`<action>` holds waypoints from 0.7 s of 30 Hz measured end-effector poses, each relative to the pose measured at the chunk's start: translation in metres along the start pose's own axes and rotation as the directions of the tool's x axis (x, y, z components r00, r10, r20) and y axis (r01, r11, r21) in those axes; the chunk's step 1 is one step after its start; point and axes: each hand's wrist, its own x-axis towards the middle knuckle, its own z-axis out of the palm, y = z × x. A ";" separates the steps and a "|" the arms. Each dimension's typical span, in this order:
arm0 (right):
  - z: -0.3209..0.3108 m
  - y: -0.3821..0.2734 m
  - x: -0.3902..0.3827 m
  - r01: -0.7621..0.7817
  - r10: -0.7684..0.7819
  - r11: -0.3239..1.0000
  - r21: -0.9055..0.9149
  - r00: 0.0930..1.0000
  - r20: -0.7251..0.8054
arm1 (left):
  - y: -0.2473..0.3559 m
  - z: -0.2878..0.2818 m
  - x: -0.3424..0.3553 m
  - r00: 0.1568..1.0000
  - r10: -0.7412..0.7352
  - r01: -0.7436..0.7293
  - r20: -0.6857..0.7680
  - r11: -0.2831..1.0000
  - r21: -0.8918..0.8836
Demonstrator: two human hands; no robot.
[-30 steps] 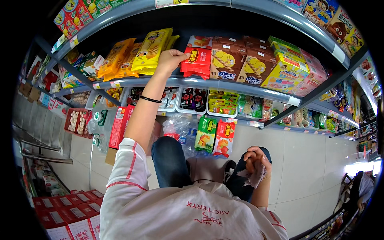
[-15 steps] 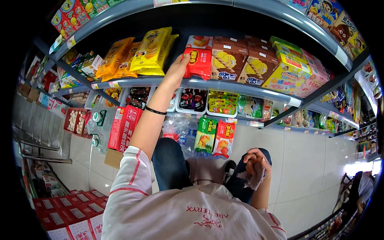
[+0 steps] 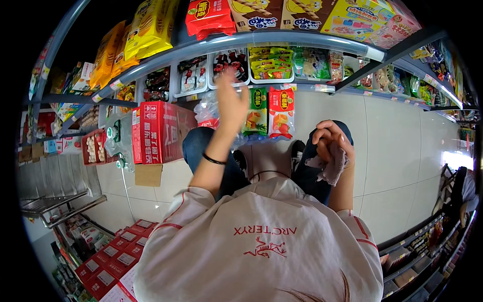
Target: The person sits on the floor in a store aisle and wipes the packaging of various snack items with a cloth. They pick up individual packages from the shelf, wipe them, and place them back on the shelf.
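Observation:
My left hand is in the air in front of the low shelf, blurred by motion. Its thumb stands apart from the fingers and nothing shows in it. Just beyond are a green snack packet and a red snack packet, lying side by side on a clear plastic bag. By my right knee, my right hand is closed on a crumpled greyish-pink cloth. A red snack packet with a white top edge lies on the upper shelf, away from both hands.
Yellow biscuit packs and brown boxes line the upper shelf edge. White trays of sweets stand below. A red carton and plastic bottles are at left, stacked red boxes behind.
My left hand has let go of the red packet on the upper shelf and come down toward me. The view has tilted down. My right hand still holds the cloth.

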 end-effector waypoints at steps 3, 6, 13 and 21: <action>-0.002 0.000 0.001 -0.013 0.013 1.000 -0.001 1.000 0.014 | 0.007 0.046 -0.091 0.795 -0.266 0.278 0.545 0.959 0.063; -0.002 0.000 0.001 -0.007 0.007 1.000 -0.007 1.000 0.022 | 0.015 0.068 -0.143 0.738 -0.101 -0.075 0.667 0.970 0.230; -0.005 -0.002 -0.002 0.007 -0.007 1.000 0.006 1.000 0.022 | 0.015 0.096 -0.141 0.687 0.207 -0.509 0.697 0.821 0.258; -0.001 -0.003 -0.001 -0.008 0.008 1.000 -0.006 1.000 0.023 | 0.000 0.127 -0.148 0.687 0.268 -0.526 0.675 0.824 0.209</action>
